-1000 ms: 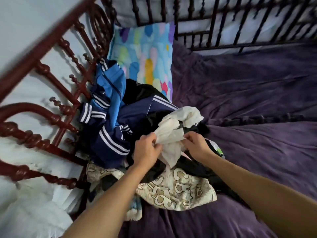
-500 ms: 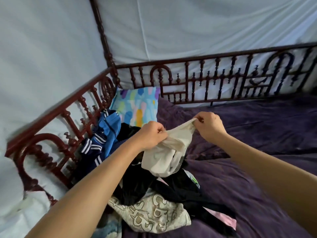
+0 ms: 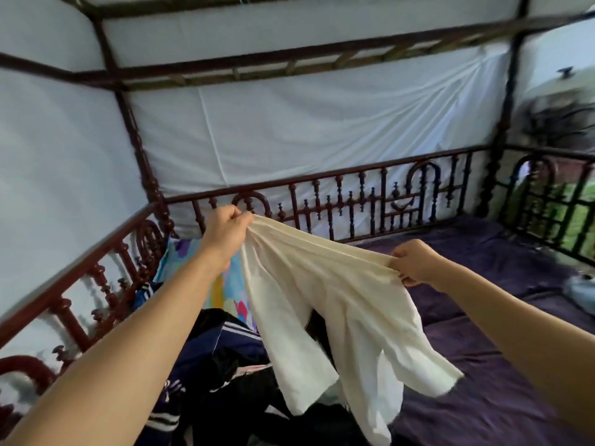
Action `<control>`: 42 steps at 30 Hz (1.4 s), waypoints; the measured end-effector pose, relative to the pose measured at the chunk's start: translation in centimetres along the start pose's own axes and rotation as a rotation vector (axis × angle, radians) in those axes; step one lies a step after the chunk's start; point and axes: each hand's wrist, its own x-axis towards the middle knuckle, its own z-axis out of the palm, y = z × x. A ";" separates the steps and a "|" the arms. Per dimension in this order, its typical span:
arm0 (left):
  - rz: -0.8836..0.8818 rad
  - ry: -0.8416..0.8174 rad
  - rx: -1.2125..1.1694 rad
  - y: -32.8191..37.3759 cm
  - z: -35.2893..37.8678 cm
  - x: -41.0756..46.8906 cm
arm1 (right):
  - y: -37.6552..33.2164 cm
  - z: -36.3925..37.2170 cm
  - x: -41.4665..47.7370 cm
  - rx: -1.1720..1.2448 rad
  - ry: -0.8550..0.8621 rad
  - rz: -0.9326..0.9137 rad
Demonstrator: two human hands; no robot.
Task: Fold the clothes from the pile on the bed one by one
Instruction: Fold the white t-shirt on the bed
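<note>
A cream-white garment (image 3: 325, 304) hangs stretched in the air between my two hands, its two legs dangling over the pile. My left hand (image 3: 225, 233) grips one end of its top edge, raised near the back rail. My right hand (image 3: 415, 262) pinches the other end, lower and to the right. Under it lies the pile of clothes (image 3: 225, 381), dark blue and black with white stripes, partly hidden by the garment and my left forearm.
The purple bedspread (image 3: 483, 365) spreads to the right of the pile. A colourful pillow (image 3: 222, 284) leans in the back left corner. Dark red wooden rails (image 3: 354, 194) close the bed at the left and back. A pale object (image 3: 582, 284) lies at the right edge.
Both hands lifted the white garment off the pile and pulled apart, stretching it out so its legs hang free. My view tilted upward.
</note>
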 end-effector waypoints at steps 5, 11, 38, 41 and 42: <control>0.077 -0.059 -0.033 -1.2 1.1 0.6 | -2.9 -3.0 -0.4 0.344 0.001 0.038; 0.338 -0.343 0.068 -1.1 -0.4 2.6 | -4.9 -2.8 -2.6 0.475 0.314 0.002; 0.209 -0.936 0.201 -0.5 10.3 8.7 | 9.7 -7.5 -4.6 -0.546 0.470 -0.556; 0.074 -1.049 0.275 -1.2 13.2 7.8 | 13.7 -7.1 -2.7 -0.653 0.516 -0.634; 0.031 -1.069 0.295 -1.3 14.0 7.5 | 14.8 -7.2 -1.9 -0.610 0.542 -0.570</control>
